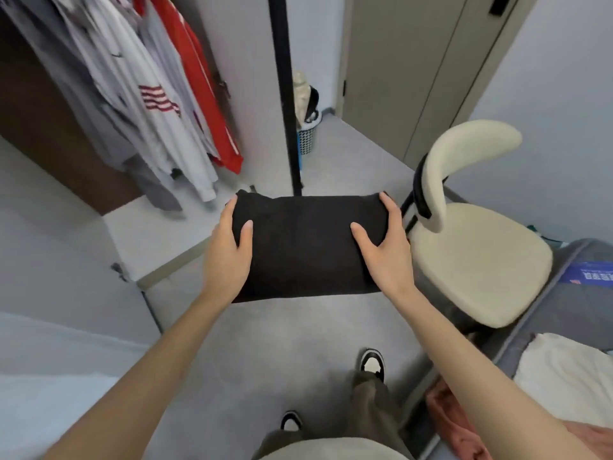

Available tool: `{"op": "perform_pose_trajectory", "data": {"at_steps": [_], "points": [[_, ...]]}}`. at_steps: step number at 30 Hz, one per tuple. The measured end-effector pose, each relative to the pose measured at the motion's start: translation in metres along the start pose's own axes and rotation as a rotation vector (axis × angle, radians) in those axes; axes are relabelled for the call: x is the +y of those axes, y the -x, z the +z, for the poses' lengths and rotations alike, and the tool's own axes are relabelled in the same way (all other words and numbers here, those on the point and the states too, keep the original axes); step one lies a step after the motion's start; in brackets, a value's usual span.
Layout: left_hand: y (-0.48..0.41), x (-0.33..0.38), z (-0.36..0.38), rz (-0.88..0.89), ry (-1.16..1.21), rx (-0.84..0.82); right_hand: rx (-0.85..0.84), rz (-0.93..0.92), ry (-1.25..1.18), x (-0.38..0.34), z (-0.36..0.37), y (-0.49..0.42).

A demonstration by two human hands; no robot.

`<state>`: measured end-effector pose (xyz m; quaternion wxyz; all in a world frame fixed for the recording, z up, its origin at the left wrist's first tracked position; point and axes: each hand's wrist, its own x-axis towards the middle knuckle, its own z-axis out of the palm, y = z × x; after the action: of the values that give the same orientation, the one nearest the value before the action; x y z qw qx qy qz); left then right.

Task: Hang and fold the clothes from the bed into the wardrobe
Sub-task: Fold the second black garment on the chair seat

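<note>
Head cam looking down at both arms stretched out in front. A folded black garment (305,247) is held up in the air between the two hands, over the floor (282,343), roughly level, not resting on anything.

The left grip (229,247) has the garment's left edge: thumb lying on top of the cloth, fingers wrapped round the side and under it. The right grip (381,247) does the same on the right edge, thumb on top and fingers curled over the far corner. So both are closed on the bundle, pinching it from either side.

Up and to the left is the open wardrobe (39,127), with white shirts (142,104) and a red top (199,78) hanging in it, all a bit blurred. The black bundle is near the wardrobe opening but well short of it. A black pole (285,94) stands upright just behind the garment, and a laundry basket (305,141) sits on the floor past that, next to a door (414,61).

Just right of the right grip is a cream chair (477,260). The bed (570,310) edge shows in the lower right corner, with a white garment (570,376) and a pink one (444,413) lying there. The person's black-and-white shoes (373,361) show at the bottom.
</note>
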<state>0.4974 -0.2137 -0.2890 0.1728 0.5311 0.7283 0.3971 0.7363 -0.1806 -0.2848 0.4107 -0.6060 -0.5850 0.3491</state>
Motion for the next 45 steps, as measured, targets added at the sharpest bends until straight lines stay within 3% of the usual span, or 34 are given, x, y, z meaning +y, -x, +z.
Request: {"op": "perform_pose_trajectory", "data": {"at_steps": [7,15,32,45], "points": [[-0.029,-0.002,-0.163,-0.008,0.014,0.267,-0.167,-0.258,-0.121,-0.145,0.077,-0.014],[-0.099,0.033,-0.29,0.03,-0.01,0.495,-0.263,-0.514,-0.217,-0.298,0.123,-0.07],[-0.324,0.102,-0.443,0.12,-0.001,0.806,-0.32,-0.786,-0.419,-0.535,0.221,-0.271],[-0.473,0.062,-0.542,0.142,-0.043,0.902,-0.287,-0.875,-0.479,-0.656,0.34,-0.363]]}}
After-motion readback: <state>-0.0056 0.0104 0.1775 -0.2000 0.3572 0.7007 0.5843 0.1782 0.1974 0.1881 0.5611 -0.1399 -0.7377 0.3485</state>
